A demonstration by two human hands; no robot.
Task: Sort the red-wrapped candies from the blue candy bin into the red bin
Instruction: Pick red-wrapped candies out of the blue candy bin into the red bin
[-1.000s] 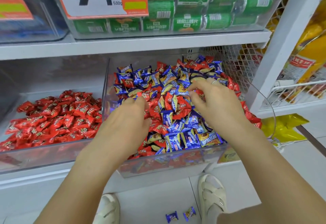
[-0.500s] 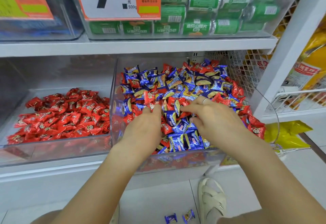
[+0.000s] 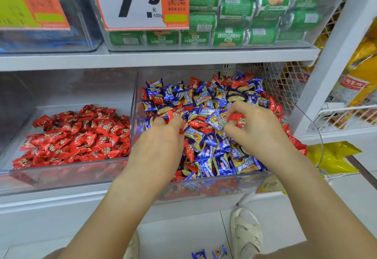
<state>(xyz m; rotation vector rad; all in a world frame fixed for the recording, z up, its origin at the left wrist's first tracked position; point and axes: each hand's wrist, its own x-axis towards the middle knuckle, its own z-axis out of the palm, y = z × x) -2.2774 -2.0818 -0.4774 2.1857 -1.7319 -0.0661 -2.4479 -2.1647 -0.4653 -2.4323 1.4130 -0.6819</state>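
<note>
Right hand (image 3: pixel 259 130): its grip pinches one red candy (image 3: pixel 236 119), lifted a little above the pile
Left hand (image 3: pixel 161 142): fingers curl down into the pile by a red wrapper; whether that grip holds a candy cannot be told
Blue bin (image 3: pixel 204 185): a clear box on the lower shelf (image 3: pixel 61 201), piled with blue candies (image 3: pixel 206 99) and many red ones mixed in
Red bin (image 3: pixel 61 177): the clear box just beside it on the left, holding only red candies (image 3: pixel 81 134)
Step now: picking red ones out of the mixed pile
How to do it well: she should pinch only a red wrapper and lift it straight up, so no blue ones get pushed over the edge
Next move: likely carry the candy left over the wall between the boxes and let go low
Watch out: two blue candies on the floor (image 3: pixel 210 253) show how easily they spill
How far: many red ones remain, so the job looks far from done
</note>
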